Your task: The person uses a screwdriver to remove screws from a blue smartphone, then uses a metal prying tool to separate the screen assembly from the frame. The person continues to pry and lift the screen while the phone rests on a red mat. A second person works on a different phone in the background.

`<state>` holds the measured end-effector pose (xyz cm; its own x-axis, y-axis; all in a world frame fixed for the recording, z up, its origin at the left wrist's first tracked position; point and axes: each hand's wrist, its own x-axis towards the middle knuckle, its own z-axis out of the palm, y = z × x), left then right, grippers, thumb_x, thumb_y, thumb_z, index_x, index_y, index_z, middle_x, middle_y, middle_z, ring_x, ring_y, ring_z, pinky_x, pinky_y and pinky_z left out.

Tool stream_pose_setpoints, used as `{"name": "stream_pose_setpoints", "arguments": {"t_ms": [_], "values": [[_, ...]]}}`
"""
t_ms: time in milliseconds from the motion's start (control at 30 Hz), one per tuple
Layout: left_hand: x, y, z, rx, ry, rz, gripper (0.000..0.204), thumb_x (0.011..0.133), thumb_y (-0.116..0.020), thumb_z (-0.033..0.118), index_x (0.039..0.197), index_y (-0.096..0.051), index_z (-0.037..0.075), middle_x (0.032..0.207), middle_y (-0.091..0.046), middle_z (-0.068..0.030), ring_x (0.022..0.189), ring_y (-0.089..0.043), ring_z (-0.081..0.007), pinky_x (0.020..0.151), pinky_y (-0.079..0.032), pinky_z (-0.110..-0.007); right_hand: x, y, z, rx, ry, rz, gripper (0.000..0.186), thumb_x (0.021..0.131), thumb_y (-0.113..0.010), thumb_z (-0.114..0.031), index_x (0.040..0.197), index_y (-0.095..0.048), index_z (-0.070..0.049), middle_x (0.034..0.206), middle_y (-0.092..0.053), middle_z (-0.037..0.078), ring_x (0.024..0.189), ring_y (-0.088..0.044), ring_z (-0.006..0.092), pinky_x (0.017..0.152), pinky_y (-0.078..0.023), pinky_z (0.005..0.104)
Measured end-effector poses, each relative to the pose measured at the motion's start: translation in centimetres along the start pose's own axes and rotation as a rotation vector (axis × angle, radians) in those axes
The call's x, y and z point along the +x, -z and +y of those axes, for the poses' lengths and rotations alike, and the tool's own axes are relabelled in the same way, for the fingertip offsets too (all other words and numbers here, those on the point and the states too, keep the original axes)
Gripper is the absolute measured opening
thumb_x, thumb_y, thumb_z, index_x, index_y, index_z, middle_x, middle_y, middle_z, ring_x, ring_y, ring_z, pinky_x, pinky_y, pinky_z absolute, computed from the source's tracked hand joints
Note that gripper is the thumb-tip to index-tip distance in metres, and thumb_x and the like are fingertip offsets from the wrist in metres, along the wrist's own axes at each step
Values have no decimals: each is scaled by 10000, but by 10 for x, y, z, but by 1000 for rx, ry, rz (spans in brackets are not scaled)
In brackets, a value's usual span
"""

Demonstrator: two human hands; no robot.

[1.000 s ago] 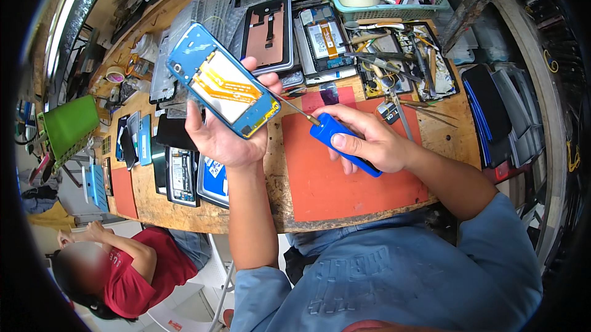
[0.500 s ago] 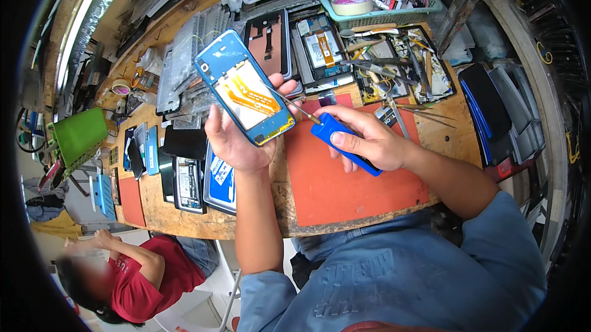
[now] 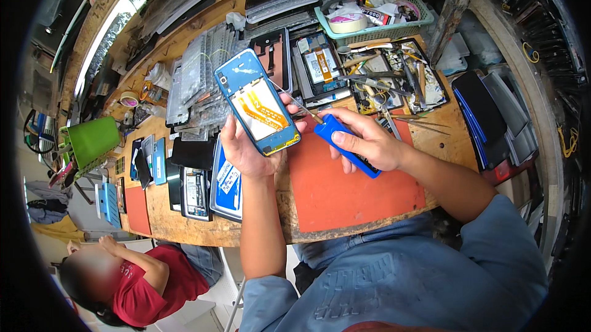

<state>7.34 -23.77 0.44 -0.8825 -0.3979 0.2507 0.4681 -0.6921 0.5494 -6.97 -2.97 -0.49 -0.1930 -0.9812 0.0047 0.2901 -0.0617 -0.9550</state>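
Observation:
My left hand (image 3: 249,158) grips a blue phone frame (image 3: 274,140) by its edges, raised above the table and tilted, with its inner side showing. A pale, bare panel with orange flex cables (image 3: 261,115) fills the frame's middle. In my right hand (image 3: 375,141) is a blue boxy handheld tool (image 3: 337,133) with a thin metal shaft, the thumb lying along its top. The shaft (image 3: 303,108) points up and left toward the frame's right edge, near my left fingertips. Whether its tip touches the frame I cannot tell.
An orange mat (image 3: 357,203) lies below my hands on the wooden table (image 3: 203,230). Opened phones and tablets stand around it. Behind are hand tools (image 3: 394,83) and a green basket (image 3: 375,32) with tape. A person in a red shirt (image 3: 157,286) sits at the left.
The view has shifted a little. My left hand and the phone frame sit slightly farther right and lower, nearer the tool. My right hand keeps its hold on the tool.

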Motion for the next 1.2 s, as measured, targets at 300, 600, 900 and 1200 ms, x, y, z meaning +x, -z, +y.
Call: {"name": "stream_pose_setpoints", "arguments": {"t_ms": [300, 600, 900, 1200], "values": [[-3, 2, 5, 102, -31, 63, 862, 1014, -510, 650, 1506, -466, -56, 1351, -625, -283, 1089, -731, -378, 855, -674, -553, 0, 1, -1, -59, -20, -40, 617, 1115, -602, -391, 1575, -418, -24, 970, -628, 107, 730, -666, 140, 578, -588, 295], [-4, 3, 12, 81, -23, 79, 856, 1017, -498, 655, 1483, -487, -64, 1329, -634, -277, 1050, -744, -388, 820, -671, -548, 1, 1, -5, -100, -2, -43, 616, 1107, -622, -371, 1576, -426, -23, 1017, -618, 96, 808, -656, 142, 591, -599, 307], [-2, -1, 3, 57, -8, 35, 827, 1018, -506, 644, 1483, -480, -40, 1299, -646, -265, 1073, -745, -392, 813, -676, -545, 1, 3, -5, -67, 10, -4, 611, 1107, -627, -356, 1579, -422, -24, 1030, -625, 95, 828, -654, 139, 609, -595, 298], [-3, -3, -11, 125, -47, 93, 778, 1013, -546, 588, 1497, -493, -19, 1295, -663, -251, 1072, -744, -385, 868, -660, -560, 1, -1, -1, -114, 74, 62, 612, 1102, -634, -362, 1575, -433, -32, 1055, -629, 99, 837, -656, 135, 611, -589, 294]]}}
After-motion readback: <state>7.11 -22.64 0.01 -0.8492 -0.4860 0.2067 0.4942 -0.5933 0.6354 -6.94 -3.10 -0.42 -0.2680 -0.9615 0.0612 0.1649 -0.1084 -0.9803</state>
